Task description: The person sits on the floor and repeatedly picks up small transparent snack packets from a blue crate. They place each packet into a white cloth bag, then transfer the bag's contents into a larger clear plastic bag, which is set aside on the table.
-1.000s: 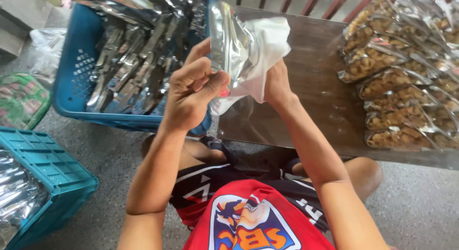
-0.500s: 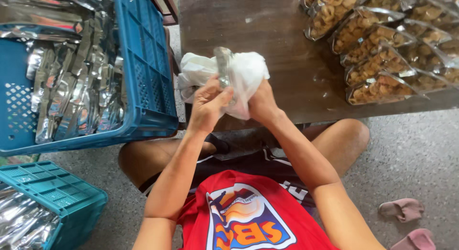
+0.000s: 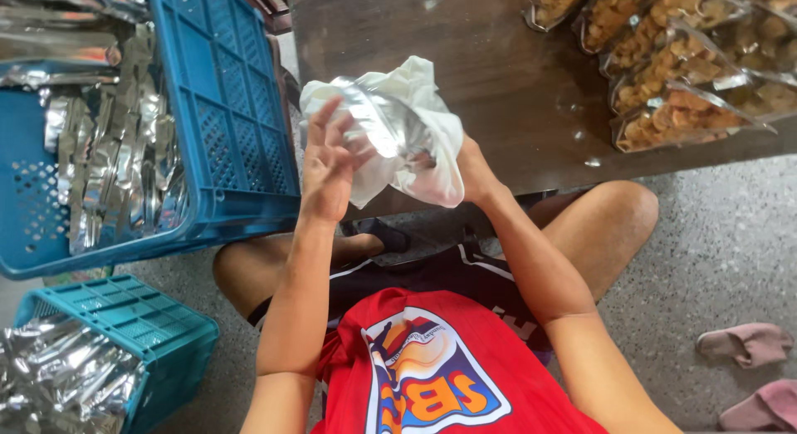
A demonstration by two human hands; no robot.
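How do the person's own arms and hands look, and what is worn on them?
Both arms are bare along all that shows; no sleeve reaches them. The left hand shows no glove, ring, watch or band. The right hand is mostly hidden, but its wrist shows no watch or band either. The only clothing near the arms is a red shirt with a coloured print.
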